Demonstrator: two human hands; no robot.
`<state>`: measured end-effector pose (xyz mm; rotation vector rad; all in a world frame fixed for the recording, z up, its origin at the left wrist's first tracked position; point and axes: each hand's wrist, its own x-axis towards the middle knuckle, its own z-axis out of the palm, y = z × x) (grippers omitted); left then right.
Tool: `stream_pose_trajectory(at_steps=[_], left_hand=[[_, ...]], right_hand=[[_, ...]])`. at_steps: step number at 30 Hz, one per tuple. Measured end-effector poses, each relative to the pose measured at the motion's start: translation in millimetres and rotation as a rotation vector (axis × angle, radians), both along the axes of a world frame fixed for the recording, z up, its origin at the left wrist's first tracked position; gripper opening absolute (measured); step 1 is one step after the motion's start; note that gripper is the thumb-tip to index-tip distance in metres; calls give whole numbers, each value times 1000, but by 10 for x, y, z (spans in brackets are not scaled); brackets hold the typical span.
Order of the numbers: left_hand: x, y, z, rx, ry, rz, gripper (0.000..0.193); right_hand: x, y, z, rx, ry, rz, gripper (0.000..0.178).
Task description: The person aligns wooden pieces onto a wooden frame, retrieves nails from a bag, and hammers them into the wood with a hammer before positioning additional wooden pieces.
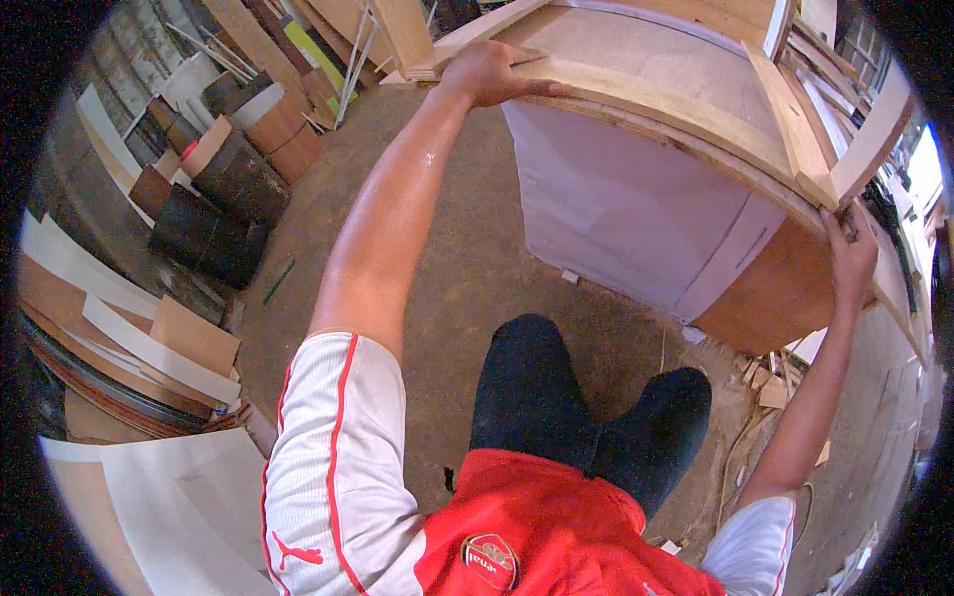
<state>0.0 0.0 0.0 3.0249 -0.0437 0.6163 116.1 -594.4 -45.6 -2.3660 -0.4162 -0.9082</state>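
A pale wooden frame (656, 97) with a plywood panel (646, 50) inside it lies across a workbench-like base at the far side. My left hand (487, 74) is closed on the frame's near left edge, fingers and thumb spanning the strip. Near the right corner, my right hand (855, 250) grips the same frame's edge; its fingertips are partly hidden by the wood. Under the frame, the base shows a white-covered front (626, 204) and a bare brown board (770, 298) at its right end.
Wood offcuts and dark boxes (234, 174) stand along the left wall. Curved-looking stacked sheets (119, 338) and white boards (189, 507) lean at lower left. Wood scraps (775, 382) and a thin cord lie by the base's right end. A green strip (279, 282) lies on the brown floor (417, 258).
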Motion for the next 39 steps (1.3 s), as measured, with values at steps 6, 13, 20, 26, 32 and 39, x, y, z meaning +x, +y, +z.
stream_pose_trajectory(at_steps=[6,13,20,26,32,39], left_hand=[[16,-24,-87,75,-188,-149,92],[-96,-1433,-99,225,-486,-425,76],[203,-2849,140,-43,-528,-561,61],[486,-2937,86,-126,-145,-468,50],[549,-2820,72,-63,-299,-617,56],[467,-3081,147,-109,-270,-717,68]], right_hand=[[-189,107,16,95,84,91,60],[-515,391,266,13,-15,92,54],[-624,359,378,37,-97,45,52],[-515,256,268,95,-54,91,54],[-582,312,291,69,-61,48,57],[-690,315,318,41,-57,11,61]])
